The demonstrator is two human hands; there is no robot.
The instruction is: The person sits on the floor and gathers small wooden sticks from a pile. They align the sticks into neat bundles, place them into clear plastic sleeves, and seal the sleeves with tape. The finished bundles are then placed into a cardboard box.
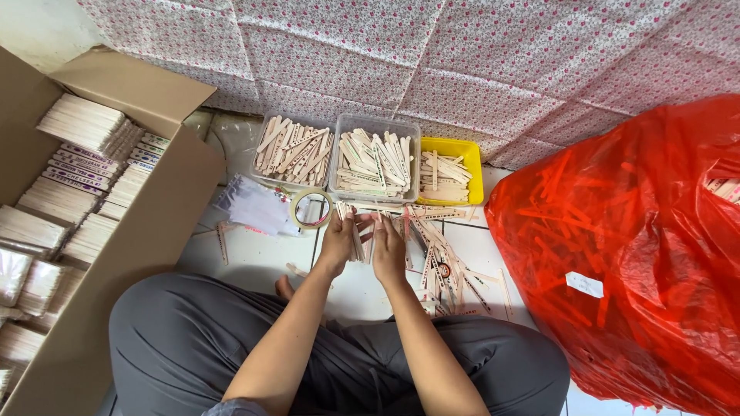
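A small bundle of wooden sticks (pixel 360 240) is held upright between the left hand (pixel 337 240) and the right hand (pixel 389 250), both grips closed on it, long axis pointing far. Loose sticks (pixel 443 258) lie on the floor just right of the right hand.

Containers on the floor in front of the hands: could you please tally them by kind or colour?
Clear plastic tubs of wooden sticks: 2
Yellow tub of sticks: 1
Open cardboard box: 1
Red plastic bag: 1
Total: 5
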